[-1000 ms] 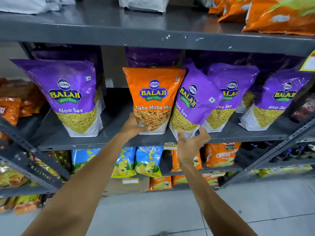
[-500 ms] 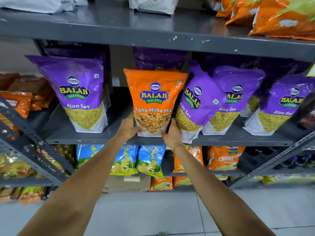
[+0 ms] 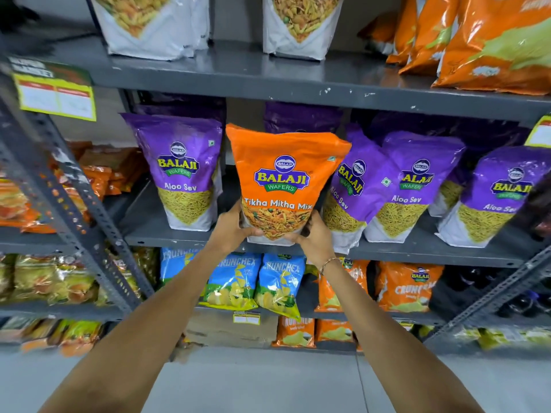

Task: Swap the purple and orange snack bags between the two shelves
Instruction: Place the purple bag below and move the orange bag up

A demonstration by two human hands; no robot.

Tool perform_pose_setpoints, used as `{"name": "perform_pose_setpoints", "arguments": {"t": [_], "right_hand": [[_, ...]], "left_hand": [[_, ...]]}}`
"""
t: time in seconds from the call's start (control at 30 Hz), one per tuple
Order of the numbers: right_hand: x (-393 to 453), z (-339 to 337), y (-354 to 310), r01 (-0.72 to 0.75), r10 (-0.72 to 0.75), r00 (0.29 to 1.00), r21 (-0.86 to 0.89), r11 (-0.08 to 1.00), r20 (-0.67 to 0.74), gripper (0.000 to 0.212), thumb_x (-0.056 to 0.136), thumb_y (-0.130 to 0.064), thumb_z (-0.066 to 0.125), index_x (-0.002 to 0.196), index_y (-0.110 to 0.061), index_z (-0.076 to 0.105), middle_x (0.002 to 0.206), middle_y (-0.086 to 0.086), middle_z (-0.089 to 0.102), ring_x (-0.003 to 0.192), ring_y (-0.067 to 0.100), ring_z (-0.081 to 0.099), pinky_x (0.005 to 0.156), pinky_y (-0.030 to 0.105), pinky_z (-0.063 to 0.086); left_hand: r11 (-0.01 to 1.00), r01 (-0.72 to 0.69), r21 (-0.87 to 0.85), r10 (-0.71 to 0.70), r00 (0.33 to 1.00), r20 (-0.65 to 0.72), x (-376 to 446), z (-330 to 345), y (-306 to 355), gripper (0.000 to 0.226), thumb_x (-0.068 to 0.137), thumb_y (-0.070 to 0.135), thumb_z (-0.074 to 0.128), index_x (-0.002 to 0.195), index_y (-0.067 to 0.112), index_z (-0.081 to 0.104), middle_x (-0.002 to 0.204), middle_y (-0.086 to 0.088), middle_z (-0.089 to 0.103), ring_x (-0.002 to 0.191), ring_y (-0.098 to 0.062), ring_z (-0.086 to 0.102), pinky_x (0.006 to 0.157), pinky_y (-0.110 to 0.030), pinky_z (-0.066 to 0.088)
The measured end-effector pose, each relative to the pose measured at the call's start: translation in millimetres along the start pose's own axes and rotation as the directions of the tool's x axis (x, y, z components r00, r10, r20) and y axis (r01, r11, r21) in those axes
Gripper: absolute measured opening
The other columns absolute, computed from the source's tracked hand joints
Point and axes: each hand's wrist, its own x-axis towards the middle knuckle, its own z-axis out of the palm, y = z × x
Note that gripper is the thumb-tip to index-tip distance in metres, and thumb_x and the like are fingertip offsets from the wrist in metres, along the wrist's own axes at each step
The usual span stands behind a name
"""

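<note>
An orange Tikha Mitha Mix bag (image 3: pixel 283 174) stands upright at the front of the middle shelf (image 3: pixel 417 251), among purple Aloo Sev bags. My left hand (image 3: pixel 232 231) grips its lower left corner and my right hand (image 3: pixel 313 236) grips its lower right corner. One purple bag (image 3: pixel 182 171) stands to its left. A tilted purple bag (image 3: pixel 354 189) leans right beside it, with two more purple bags (image 3: pixel 417 186) further right. More purple bags sit in shadow behind. On the upper shelf (image 3: pixel 238 76) stand two bags whose white bottoms (image 3: pixel 298 28) alone show.
Orange bags (image 3: pixel 492 46) lie at the upper shelf's right end. Blue Crunchex bags (image 3: pixel 256 284) and orange bags (image 3: pixel 405 287) fill the shelf below. A slanted grey rack post (image 3: pixel 68 210) with a yellow price tag (image 3: pixel 56 96) stands at left. The grey floor (image 3: pixel 268 383) lies below.
My right hand moved from the tilted purple bag to the orange bag's lower right corner. Both hands now hold the orange bag, and the view has tilted upward.
</note>
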Motion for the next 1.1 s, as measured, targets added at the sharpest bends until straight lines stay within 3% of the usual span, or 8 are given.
{"name": "perform_pose_setpoints", "arguments": {"t": [0.07,0.3,0.47,0.53,0.77,0.9,0.97,1.1], "right_hand": [[-6,-8,-16,0.042,-0.042,0.999,0.023,0.999,0.003,0.071,0.067,-0.026,0.081,0.127,-0.013,0.046,0.12,0.005,0.064,0.112,0.023,0.059,0.096,0.042,0.05],[-27,-53,-97,0.177,-0.171,0.981,0.06,0.982,-0.092,0.056,0.061,-0.018,0.085,0.109,-0.019,0.058,0.105,0.0,0.069,0.099,0.015,0.065,0.088,0.032,0.053],[-34,-91,-165,0.291,-0.274,0.952,0.123,0.949,-0.138,0.05,0.063,-0.01,0.084,0.107,-0.016,0.06,0.098,-0.006,0.069,0.083,-0.012,0.064,0.071,0.005,0.048],[-32,-106,-189,0.347,-0.326,0.932,0.126,0.929,-0.158,0.047,0.063,-0.009,0.083,0.105,-0.018,0.062,0.096,-0.011,0.069,0.081,-0.013,0.064,0.071,0.005,0.048],[14,-144,-251,0.462,-0.44,0.881,0.121,0.878,-0.175,0.038,0.065,-0.016,0.082,0.099,-0.02,0.067,0.098,-0.007,0.071,0.092,0.005,0.066,0.082,0.022,0.053],[52,-152,-265,0.467,-0.431,0.879,0.183,0.865,-0.204,0.032,0.065,-0.011,0.082,0.089,-0.026,0.066,0.092,-0.008,0.071,0.09,0.009,0.065,0.081,0.026,0.053],[72,-155,-269,0.447,-0.407,0.889,0.208,0.87,-0.208,0.03,0.065,-0.008,0.081,0.087,-0.023,0.067,0.09,-0.006,0.071,0.087,0.011,0.066,0.08,0.028,0.054],[111,-151,-268,0.391,-0.357,0.918,0.239,0.889,-0.174,0.032,0.065,-0.005,0.081,0.095,-0.01,0.068,0.092,0.004,0.071,0.084,0.012,0.065,0.07,0.021,0.056]], "left_hand": [[0.999,-0.04,0.024,0.041,0.999,-0.003,-6,-14,17,0.08,0.066,0.024,0.081,0.134,0.011,0.041,0.125,-0.011,0.063,0.115,-0.026,0.057,0.086,-0.027,0.042],[0.972,-0.212,0.104,0.215,0.977,-0.012,-28,-68,92,0.067,0.068,0.026,0.08,0.127,0.014,0.049,0.123,-0.007,0.065,0.111,-0.023,0.06,0.076,-0.019,0.038],[0.941,-0.324,0.093,0.327,0.945,-0.012,-32,-112,154,0.058,0.067,0.03,0.08,0.117,0.019,0.055,0.109,0.006,0.066,0.095,-0.009,0.061,0.07,-0.005,0.043],[0.92,-0.377,0.106,0.38,0.925,-0.01,-29,-129,178,0.057,0.067,0.033,0.08,0.117,0.02,0.056,0.111,0.006,0.068,0.1,-0.011,0.063,0.077,-0.013,0.046],[0.862,-0.468,0.195,0.485,0.874,-0.043,6,-162,246,0.059,0.073,0.033,0.074,0.125,0.015,0.052,0.109,0.003,0.063,0.093,-0.005,0.05,0.06,0.008,0.033],[0.861,-0.45,0.235,0.477,0.876,-0.068,42,-166,267,0.056,0.075,0.036,0.072,0.122,0.013,0.054,0.12,-0.005,0.065,0.103,-0.015,0.058,0.066,-0.005,0.036],[0.872,-0.429,0.236,0.455,0.888,-0.068,59,-166,273,0.057,0.076,0.036,0.071,0.124,0.012,0.051,0.125,-0.007,0.063,0.112,-0.021,0.058,0.078,-0.019,0.037],[0.899,-0.373,0.231,0.394,0.918,-0.051,90,-165,275,0.058,0.077,0.035,0.071,0.125,0.012,0.049,0.128,-0.008,0.061,0.117,-0.024,0.055,0.082,-0.024,0.037]]}}
